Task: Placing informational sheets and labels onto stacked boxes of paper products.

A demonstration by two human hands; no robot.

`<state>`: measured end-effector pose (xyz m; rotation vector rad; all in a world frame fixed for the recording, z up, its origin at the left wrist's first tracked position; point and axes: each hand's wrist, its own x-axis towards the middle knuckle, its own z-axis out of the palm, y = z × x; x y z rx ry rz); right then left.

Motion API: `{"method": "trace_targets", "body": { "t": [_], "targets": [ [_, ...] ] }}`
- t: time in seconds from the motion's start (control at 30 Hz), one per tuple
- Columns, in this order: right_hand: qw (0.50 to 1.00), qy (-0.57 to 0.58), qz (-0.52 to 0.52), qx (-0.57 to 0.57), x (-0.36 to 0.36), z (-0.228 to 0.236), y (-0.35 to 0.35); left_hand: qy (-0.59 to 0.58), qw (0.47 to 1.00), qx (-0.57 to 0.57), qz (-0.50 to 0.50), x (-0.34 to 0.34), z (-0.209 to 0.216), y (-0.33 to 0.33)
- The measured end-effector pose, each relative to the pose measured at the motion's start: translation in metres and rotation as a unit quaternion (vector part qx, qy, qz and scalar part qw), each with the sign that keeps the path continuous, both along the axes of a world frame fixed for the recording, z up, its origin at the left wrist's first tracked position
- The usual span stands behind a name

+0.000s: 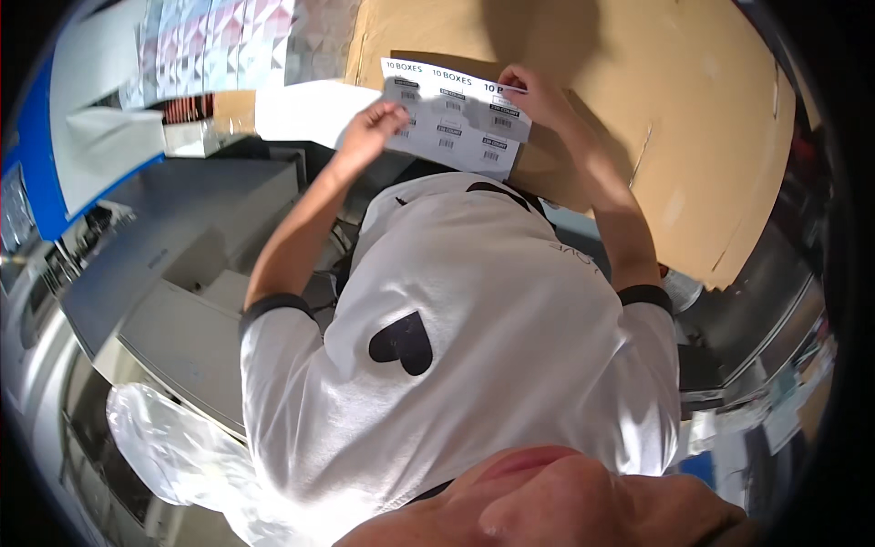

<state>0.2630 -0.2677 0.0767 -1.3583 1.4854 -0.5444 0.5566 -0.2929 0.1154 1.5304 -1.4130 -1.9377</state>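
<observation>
A white sheet of printed labels [445,155], with rows of black text and barcodes, lies tilted over the near-left part of a brown cardboard surface [674,137]. My right hand [540,98] has its fingers bent over the sheet's upper right edge and grips it there. At the sheet's left side, my left hand [369,130] is closed in a pinch, its fingertips overlapping the printed labels. Whatever is between those fingertips is too small to make out.
Blank white paper [310,111] lies left of the label sheet. Farther left are a stack of patterned packs [214,46], a blue-edged white panel [100,118] and a grey cabinet surface [182,237]. Clear plastic wrap [169,442] hangs at the lower left.
</observation>
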Motion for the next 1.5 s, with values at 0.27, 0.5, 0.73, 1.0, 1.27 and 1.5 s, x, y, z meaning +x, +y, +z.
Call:
{"method": "trace_targets", "body": {
  "t": [0.27,0.5,0.73,1.0,1.27,1.5],
  "targets": [
    [0.924,-0.231,-0.208,-0.224,-0.068,0.062,0.035,0.125,0.954,0.137,-0.236,-0.117,0.026,0.019],
    [0.787,-0.343,-0.436,-0.27,-0.062,0.135,0.134,0.237,0.835,0.345,-0.357,-0.191,0.056,0.017],
    [0.705,-0.311,-0.546,-0.328,-0.065,0.118,0.256,0.299,0.841,0.276,-0.356,-0.251,0.096,0.131],
    [0.635,-0.262,-0.629,-0.364,-0.072,0.133,0.376,0.272,0.74,0.353,-0.504,-0.301,0.095,0.171],
    [0.576,-0.278,-0.634,-0.434,-0.058,0.122,0.442,0.175,0.775,0.314,-0.52,-0.321,0.12,0.245],
    [0.56,-0.301,-0.618,-0.462,-0.06,0.109,0.457,0.164,0.788,0.281,-0.523,-0.322,0.131,0.264]
  ]
}}
